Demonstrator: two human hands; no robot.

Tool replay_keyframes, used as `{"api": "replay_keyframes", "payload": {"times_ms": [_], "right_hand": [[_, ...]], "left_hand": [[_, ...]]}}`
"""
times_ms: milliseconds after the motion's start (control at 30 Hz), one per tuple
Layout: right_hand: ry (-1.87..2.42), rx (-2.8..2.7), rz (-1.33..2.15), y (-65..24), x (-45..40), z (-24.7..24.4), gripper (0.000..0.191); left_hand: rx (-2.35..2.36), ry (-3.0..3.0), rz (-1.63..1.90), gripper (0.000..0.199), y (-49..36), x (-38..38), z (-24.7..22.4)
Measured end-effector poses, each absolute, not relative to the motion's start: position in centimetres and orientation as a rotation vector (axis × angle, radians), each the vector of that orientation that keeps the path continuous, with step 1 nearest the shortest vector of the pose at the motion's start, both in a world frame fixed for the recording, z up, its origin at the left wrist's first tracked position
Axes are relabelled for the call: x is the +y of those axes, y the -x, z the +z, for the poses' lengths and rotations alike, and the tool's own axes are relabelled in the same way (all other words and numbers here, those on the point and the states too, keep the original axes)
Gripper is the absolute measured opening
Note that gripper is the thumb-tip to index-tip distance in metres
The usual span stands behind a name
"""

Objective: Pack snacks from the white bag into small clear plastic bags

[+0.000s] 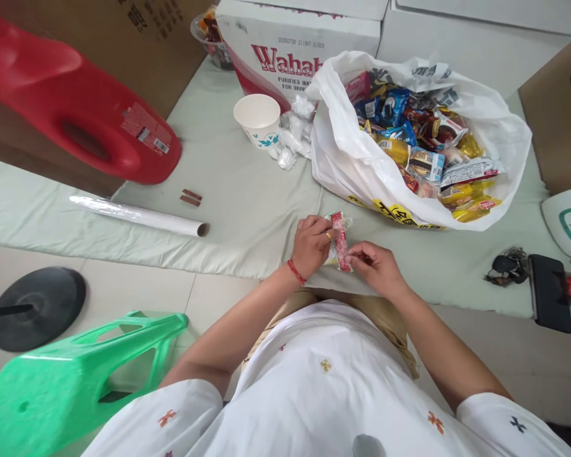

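Close to the table's front edge, my two hands meet at a small red-and-clear wrapped snack packet. My left hand, with a ring and a red bracelet, is closed on the packet's left side. From the right, my right hand pinches its lower edge between thumb and fingers. What lies inside the wrapper I cannot make out. Just beyond my hands stands an open white plastic bag full of packaged snacks.
A paper cup and crumpled clear plastic bundles stand left of the bag, before a Wahaha carton. Leftward are a film roll and a red jug. At right lie keys and a phone. A green stool is below.
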State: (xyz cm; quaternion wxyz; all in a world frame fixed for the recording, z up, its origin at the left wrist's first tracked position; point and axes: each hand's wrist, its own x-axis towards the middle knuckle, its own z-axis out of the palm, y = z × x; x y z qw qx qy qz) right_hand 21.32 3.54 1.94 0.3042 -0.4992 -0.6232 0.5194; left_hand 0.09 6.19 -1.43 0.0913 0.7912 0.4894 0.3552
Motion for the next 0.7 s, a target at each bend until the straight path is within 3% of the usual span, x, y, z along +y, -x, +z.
{"api": "replay_keyframes", "payload": {"times_ms": [200,433,533,600,700], "right_hand": [[1.45,-1.385,1.338,-19.0,5.0,0.4,0.023],[1.451,-1.509,1.356,-19.5,5.7,0.6,0.027],[1.436,-1.808,0.857,-19.7,5.7,1.9,0.026],[1.352,-2.02,0.499,-19.4,5.6,2.5,0.039],[1.302,-2.297,0.388,-18.9,5.0,1.9,0.054]], "left_hand": [[1.351,-2.238,0.941,0.023,0.7,6.1,0.4],[1.619,-2.189,0.987,0.024,-1.6,4.0,-0.5],[1.641,-2.19,1.048,0.024,-2.1,3.8,-1.3],[1.628,-2.216,1.082,0.024,-2.1,3.8,-1.5],[1.592,-2.211,1.142,0.024,-1.8,3.8,-1.5]]}}
